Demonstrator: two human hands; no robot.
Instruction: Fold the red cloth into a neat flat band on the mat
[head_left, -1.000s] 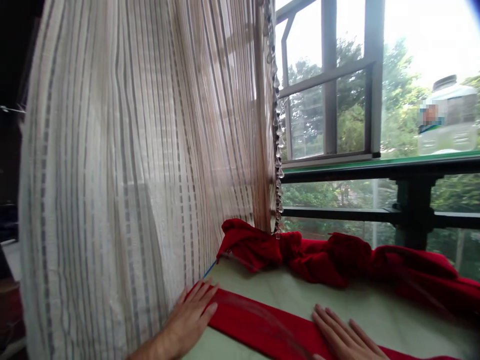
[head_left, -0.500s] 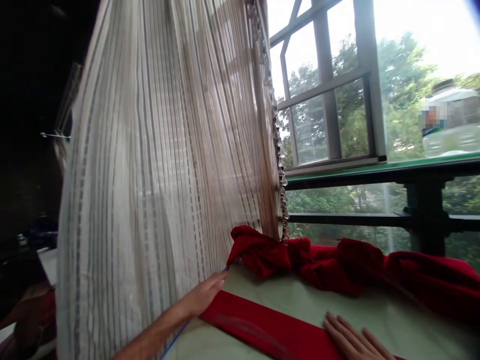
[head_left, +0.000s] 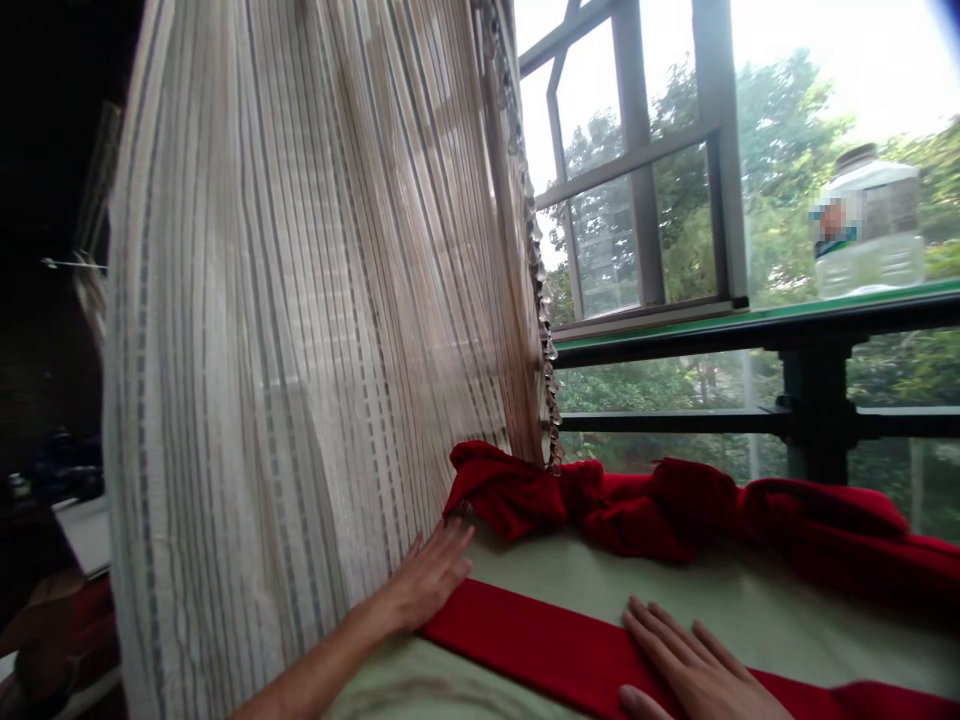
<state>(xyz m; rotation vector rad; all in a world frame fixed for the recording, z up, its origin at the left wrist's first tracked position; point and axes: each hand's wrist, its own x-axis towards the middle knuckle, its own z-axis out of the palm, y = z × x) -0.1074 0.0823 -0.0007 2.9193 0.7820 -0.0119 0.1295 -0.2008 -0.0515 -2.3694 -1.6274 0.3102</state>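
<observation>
A long, flat folded strip of red cloth (head_left: 536, 640) lies across the pale green surface (head_left: 600, 585). At the strip's left end rests my left hand (head_left: 431, 578), fingers stretched out, its fingertips close to the curtain. My right hand (head_left: 686, 655) lies flat over the strip further right, fingers spread and thumb apart. Neither hand grips anything that I can see. Behind the strip, a bunched length of red cloth (head_left: 637, 510) runs along the back edge of the surface.
A striped sheer curtain (head_left: 300, 330) with a beaded edge hangs close on the left. Beyond the back edge stand a dark railing (head_left: 817, 400) and an open window frame (head_left: 645, 180). A clear plastic jug (head_left: 874, 225) sits on the green-edged ledge.
My left hand has spread its fingers at the strip's end. The right hand has come further into view over the cloth. The blue line near my left arm no longer shows. The view has shifted slightly.
</observation>
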